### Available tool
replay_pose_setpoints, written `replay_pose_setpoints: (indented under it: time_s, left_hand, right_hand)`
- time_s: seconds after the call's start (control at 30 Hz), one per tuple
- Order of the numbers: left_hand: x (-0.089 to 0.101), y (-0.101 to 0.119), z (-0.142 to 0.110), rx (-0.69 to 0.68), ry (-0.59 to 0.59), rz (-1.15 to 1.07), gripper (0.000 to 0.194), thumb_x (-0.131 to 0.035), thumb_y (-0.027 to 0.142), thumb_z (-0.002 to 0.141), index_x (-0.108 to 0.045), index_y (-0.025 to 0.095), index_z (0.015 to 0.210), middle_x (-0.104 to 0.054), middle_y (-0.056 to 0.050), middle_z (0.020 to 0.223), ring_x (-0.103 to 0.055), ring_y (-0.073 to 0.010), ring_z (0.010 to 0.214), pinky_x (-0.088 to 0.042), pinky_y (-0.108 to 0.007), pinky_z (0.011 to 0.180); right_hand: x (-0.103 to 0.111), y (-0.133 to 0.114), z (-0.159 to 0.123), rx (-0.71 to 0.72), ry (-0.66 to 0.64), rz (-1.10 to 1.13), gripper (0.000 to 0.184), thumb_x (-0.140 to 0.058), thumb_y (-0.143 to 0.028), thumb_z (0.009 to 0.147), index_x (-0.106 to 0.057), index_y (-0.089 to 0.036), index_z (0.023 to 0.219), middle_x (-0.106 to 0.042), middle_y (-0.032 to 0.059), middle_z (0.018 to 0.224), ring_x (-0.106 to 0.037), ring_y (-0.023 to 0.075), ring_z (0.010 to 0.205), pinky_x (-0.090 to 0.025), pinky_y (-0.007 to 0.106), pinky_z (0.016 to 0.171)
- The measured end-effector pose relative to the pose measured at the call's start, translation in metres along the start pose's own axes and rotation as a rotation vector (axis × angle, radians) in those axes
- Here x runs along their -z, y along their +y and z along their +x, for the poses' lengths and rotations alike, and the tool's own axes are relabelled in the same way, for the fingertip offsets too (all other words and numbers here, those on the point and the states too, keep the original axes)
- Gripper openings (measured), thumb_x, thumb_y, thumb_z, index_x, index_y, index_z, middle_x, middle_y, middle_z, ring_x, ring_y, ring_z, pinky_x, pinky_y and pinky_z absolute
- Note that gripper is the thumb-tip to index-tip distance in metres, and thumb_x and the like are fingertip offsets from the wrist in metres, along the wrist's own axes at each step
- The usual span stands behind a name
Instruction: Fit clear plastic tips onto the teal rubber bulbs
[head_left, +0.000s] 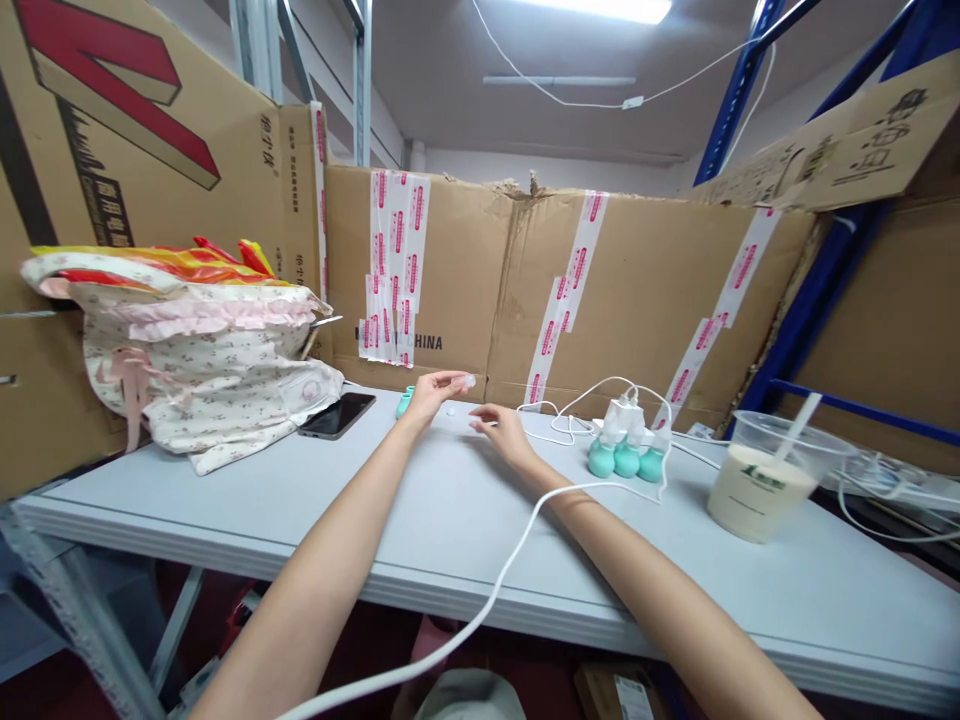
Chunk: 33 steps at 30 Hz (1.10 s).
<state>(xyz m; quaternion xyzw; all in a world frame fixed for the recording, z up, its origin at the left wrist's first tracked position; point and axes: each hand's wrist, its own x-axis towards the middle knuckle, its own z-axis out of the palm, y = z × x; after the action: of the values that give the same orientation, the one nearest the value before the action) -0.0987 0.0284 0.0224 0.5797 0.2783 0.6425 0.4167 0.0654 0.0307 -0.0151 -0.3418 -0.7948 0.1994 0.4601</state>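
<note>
Between the thumb and fingers of my left hand (437, 392) is a small clear piece (469, 381), too small to name more closely. My right hand (499, 428) is just to the right, low over the table, its fingers slightly bent and apart, with nothing seen in them. A small white round piece (451, 411) lies on the table between the two hands. Behind my left wrist stands a teal bulb-shaped item (405, 402), partly hidden. To the right, several teal bulbs with whitish tops (627, 458) stand together.
A white cable (517, 560) crosses in front of my right forearm. On the right are a plastic cup with a straw (765, 490) and a white plug (625, 412). A phone (337, 415) and floral cloth bag (202, 370) lie left. Cardboard (465, 260) walls the table's back.
</note>
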Motion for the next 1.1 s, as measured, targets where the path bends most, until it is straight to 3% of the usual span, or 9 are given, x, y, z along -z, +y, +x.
replay_pose_setpoints:
  time_s: [0.1, 0.2, 0.37, 0.53, 0.7, 0.77, 0.93, 1.0, 1.1]
  left_hand:
    - [-0.008, -0.004, -0.002, 0.048, -0.044, 0.024, 0.045, -0.074, 0.04, 0.057, -0.067, 0.01, 0.091, -0.068, -0.01, 0.09, -0.062, -0.0154, 0.077, -0.047, -0.032, 0.083]
    - [-0.019, -0.009, -0.005, 0.102, -0.073, 0.049, 0.045, -0.075, 0.04, 0.054, -0.067, 0.01, 0.087, -0.069, -0.009, 0.084, -0.061, -0.0149, 0.073, -0.048, -0.032, 0.079]
    - [-0.022, -0.011, -0.009, 0.081, -0.166, 0.132, 0.039, -0.074, 0.038, 0.056, -0.067, 0.009, 0.081, -0.068, -0.008, 0.077, -0.06, -0.0148, 0.071, -0.048, -0.03, 0.071]
    - [-0.02, -0.013, -0.01, 0.081, -0.22, 0.168, 0.037, -0.072, 0.035, 0.06, -0.063, 0.01, 0.084, -0.066, -0.007, 0.076, -0.059, -0.0128, 0.068, -0.046, -0.026, 0.068]
    - [-0.026, -0.025, -0.012, 0.153, -0.054, 0.129, 0.061, -0.073, 0.026, 0.062, -0.042, 0.013, 0.112, -0.062, 0.001, 0.065, -0.057, -0.0097, 0.058, -0.045, -0.029, 0.071]
    - [-0.031, -0.027, -0.014, 0.163, 0.05, 0.09, 0.057, -0.073, 0.024, 0.062, -0.04, 0.014, 0.108, -0.062, 0.001, 0.065, -0.059, -0.0101, 0.06, -0.045, -0.03, 0.074]
    - [-0.046, -0.026, -0.019, 0.154, 0.257, 0.095, 0.027, -0.069, 0.029, 0.066, -0.051, 0.011, 0.078, -0.063, -0.005, 0.07, -0.058, -0.0108, 0.062, -0.045, -0.027, 0.073]
    - [-0.049, -0.026, -0.021, 0.125, 0.309, 0.112, 0.027, -0.067, 0.029, 0.068, -0.052, 0.011, 0.081, -0.065, -0.006, 0.072, -0.058, -0.0114, 0.063, -0.044, -0.027, 0.071]
    - [-0.051, -0.026, -0.022, 0.072, 0.332, 0.066, 0.038, -0.065, 0.03, 0.07, -0.047, 0.012, 0.1, -0.068, -0.008, 0.081, -0.061, -0.013, 0.069, -0.044, -0.028, 0.074]
  right_hand:
    - [0.02, -0.004, -0.009, -0.122, 0.101, 0.294, 0.032, -0.063, -0.037, 0.069, -0.061, -0.015, 0.092, -0.065, 0.0062, 0.084, -0.063, 0.0156, 0.072, -0.052, 0.032, 0.069]
    - [0.032, -0.006, -0.014, -0.153, 0.094, 0.439, 0.048, -0.065, -0.042, 0.066, -0.058, -0.018, 0.107, -0.064, 0.0052, 0.086, -0.063, 0.0151, 0.071, -0.054, 0.033, 0.07]
    - [0.031, -0.011, -0.015, -0.094, 0.043, 0.287, 0.042, -0.061, -0.04, 0.071, -0.062, -0.015, 0.105, -0.066, 0.0072, 0.089, -0.063, 0.0165, 0.07, -0.053, 0.036, 0.071]
    - [0.027, -0.015, -0.018, -0.061, 0.09, 0.159, 0.035, -0.059, -0.033, 0.073, -0.062, -0.013, 0.101, -0.066, 0.0084, 0.086, -0.063, 0.0162, 0.068, -0.052, 0.032, 0.068]
    - [0.025, -0.004, -0.017, -0.144, 0.101, 0.178, 0.032, -0.062, -0.033, 0.069, -0.062, -0.012, 0.093, -0.066, 0.0083, 0.079, -0.063, 0.0164, 0.066, -0.052, 0.033, 0.067]
    - [0.023, -0.001, -0.016, -0.168, 0.099, 0.25, 0.033, -0.063, -0.034, 0.069, -0.062, -0.012, 0.093, -0.066, 0.0075, 0.079, -0.063, 0.0163, 0.065, -0.053, 0.034, 0.067]
    - [0.02, -0.005, -0.015, -0.174, 0.096, 0.376, 0.036, -0.063, -0.033, 0.068, -0.06, -0.013, 0.098, -0.065, 0.0073, 0.08, -0.063, 0.0163, 0.067, -0.054, 0.034, 0.068]
    - [0.018, -0.007, -0.016, -0.173, 0.091, 0.372, 0.037, -0.063, -0.031, 0.068, -0.06, -0.013, 0.1, -0.065, 0.0071, 0.08, -0.063, 0.0159, 0.066, -0.054, 0.034, 0.068]
    - [0.016, -0.009, -0.017, -0.156, 0.07, 0.339, 0.04, -0.062, -0.03, 0.069, -0.06, -0.014, 0.105, -0.065, 0.0062, 0.081, -0.063, 0.015, 0.066, -0.054, 0.033, 0.067]
